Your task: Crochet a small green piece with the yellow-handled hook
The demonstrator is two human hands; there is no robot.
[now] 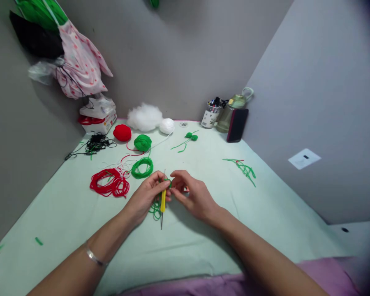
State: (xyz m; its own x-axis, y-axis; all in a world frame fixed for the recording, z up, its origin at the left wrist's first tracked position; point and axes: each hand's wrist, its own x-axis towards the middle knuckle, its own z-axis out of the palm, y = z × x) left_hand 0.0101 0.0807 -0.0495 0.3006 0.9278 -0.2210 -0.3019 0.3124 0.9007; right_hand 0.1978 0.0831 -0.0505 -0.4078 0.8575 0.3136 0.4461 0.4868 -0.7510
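Observation:
My left hand (149,191) is closed around a crochet hook (163,201) with a yellow handle and metal ends. A small piece of green yarn work (169,183) shows at its fingertips, mostly covered by the fingers. My right hand (191,193) curls close against it, thumb and fingers bent in; what they pinch is too small to make out. Loose green yarn (155,210) lies under my left hand. A small orange-red thing (186,189) peeks out by my right fingers.
Behind my hands lie a green yarn coil (142,167), a red yarn coil (101,183), a green ball (142,142), a red ball (122,132) and a white ball (167,126). Green strands (246,169) lie right. A phone (237,125) leans on a bottle (225,119).

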